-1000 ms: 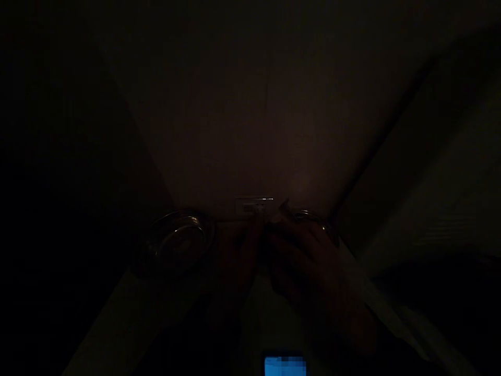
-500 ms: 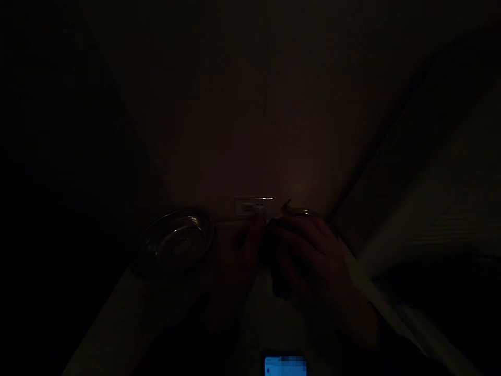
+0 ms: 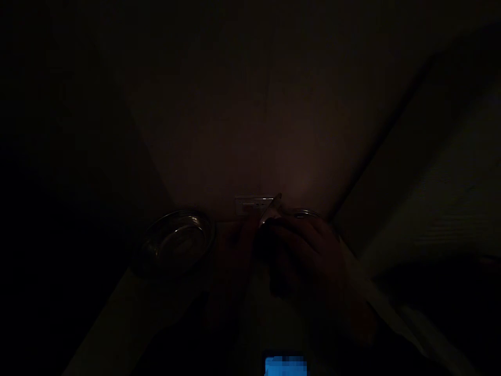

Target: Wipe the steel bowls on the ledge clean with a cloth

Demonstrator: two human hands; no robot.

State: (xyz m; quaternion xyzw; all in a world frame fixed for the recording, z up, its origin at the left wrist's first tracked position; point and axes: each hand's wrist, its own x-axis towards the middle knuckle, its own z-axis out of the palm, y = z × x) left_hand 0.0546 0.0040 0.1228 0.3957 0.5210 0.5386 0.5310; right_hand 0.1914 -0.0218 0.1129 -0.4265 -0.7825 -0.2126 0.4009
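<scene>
The picture is very dark, so outlines are faint. My right hand (image 3: 313, 250) is closed, fingers curled, around what looks like a knife (image 3: 271, 210); its thin shiny blade sticks up past the fingertips, tilted. My left hand (image 3: 233, 258) is close beside it on the left, its fingers seemingly bent toward the blade. A dark shape (image 3: 268, 240) lies between the two hands; its kind and which hand grips it cannot be made out. To the left of my left hand stands a round shiny metal bowl (image 3: 178, 240).
A wall socket plate (image 3: 254, 204) sits low on the wall behind the hands. The rim of another shiny metal dish (image 3: 305, 213) shows behind my right hand. A lit phone screen (image 3: 285, 366) lies on the pale counter (image 3: 117, 313) at the bottom edge.
The blade has swung left and shows longer, now in front of the socket plate. My left fingertips have dropped away from the plate. The bowl has stayed put.
</scene>
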